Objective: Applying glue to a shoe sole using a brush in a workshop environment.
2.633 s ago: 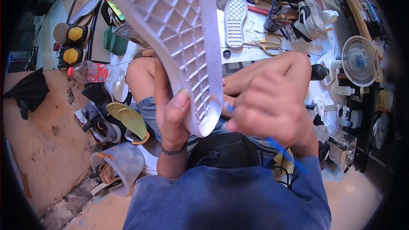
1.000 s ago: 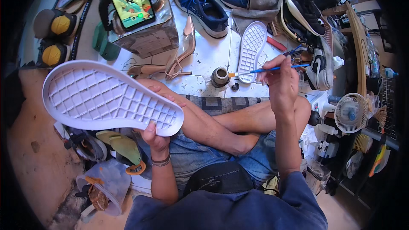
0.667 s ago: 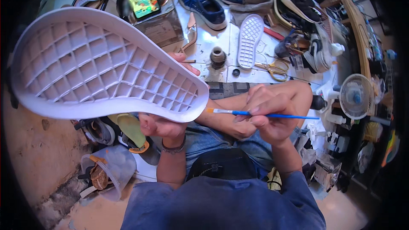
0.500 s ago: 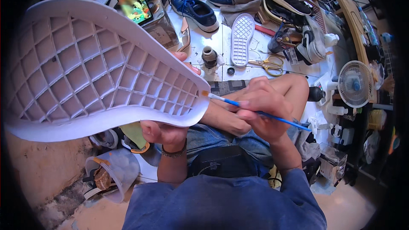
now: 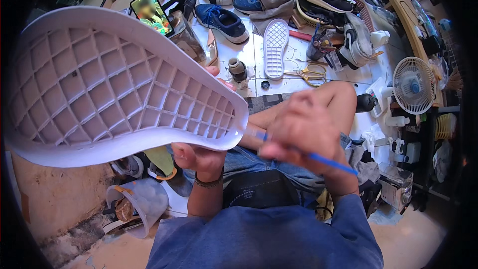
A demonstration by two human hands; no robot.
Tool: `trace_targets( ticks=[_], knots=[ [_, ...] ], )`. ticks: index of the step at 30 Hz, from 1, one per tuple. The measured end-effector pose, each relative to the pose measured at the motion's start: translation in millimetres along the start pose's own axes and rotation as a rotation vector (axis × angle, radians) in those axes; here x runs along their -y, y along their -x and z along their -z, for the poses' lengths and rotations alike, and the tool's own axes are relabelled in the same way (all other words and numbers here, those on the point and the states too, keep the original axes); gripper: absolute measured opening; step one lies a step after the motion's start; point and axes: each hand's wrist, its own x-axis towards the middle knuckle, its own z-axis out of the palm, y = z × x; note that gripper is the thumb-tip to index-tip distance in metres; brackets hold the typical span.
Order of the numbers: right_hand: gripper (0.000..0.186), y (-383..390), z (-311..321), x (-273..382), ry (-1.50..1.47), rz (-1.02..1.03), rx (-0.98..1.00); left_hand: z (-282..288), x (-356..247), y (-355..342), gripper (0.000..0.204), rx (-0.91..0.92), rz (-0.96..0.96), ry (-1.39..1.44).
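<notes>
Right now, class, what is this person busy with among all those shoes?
A person sitting cross-legged on a tiled floor holds up a large white shoe sole, grid side facing the camera, gripping its narrow end in the left hand. The right hand holds a blue-handled brush with its tip at the sole's edge. Beyond the knees lie a second, smaller sole, yellow-handled scissors, a small jar and several sneakers.

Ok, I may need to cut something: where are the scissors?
In the head view, the scissors lie on the floor tiles at upper right, just right of the small white sole.
</notes>
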Motion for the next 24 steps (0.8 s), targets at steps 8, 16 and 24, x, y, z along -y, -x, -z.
trace_targets(
  ticks=[8, 16, 24],
  knots=[
    [0.031, -6.2, -2.3, 2.4, 0.012, 0.024, -0.067, 1.3, 4.7, -4.0, 0.109, 0.086, -0.125, 0.145],
    [0.031, -12.2, -7.3, 4.1, 0.008, -0.03, -0.159, 1.5, 15.1, -12.5, 0.11, 0.239, -0.523, 0.201],
    [0.023, -0.9, -13.2, -1.5, -0.034, -0.069, -0.123, 10.8, 22.1, -12.2, 0.118, 0.107, -0.647, 0.017]
  ],
)
